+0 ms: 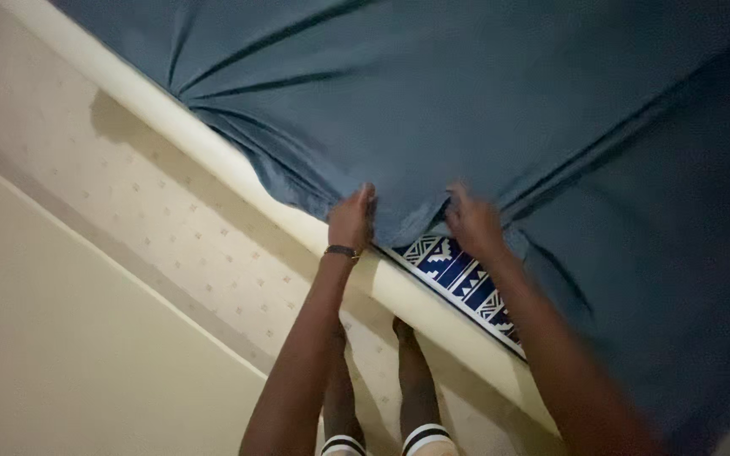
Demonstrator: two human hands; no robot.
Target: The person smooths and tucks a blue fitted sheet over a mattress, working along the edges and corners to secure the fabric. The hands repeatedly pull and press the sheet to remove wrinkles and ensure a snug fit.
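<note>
Both hands grip the near edge of a blue-grey sheet spread over the bed: left hand pinched shut on the fabric, right hand likewise closed on it. Between them, a patterned blue-and-white cover shows beneath; cream mattress edge runs alongside.

The place was a home bedroom. A blue-grey fabric bedsheet covered a cream padded mattress above pale patterned flooring.
</note>
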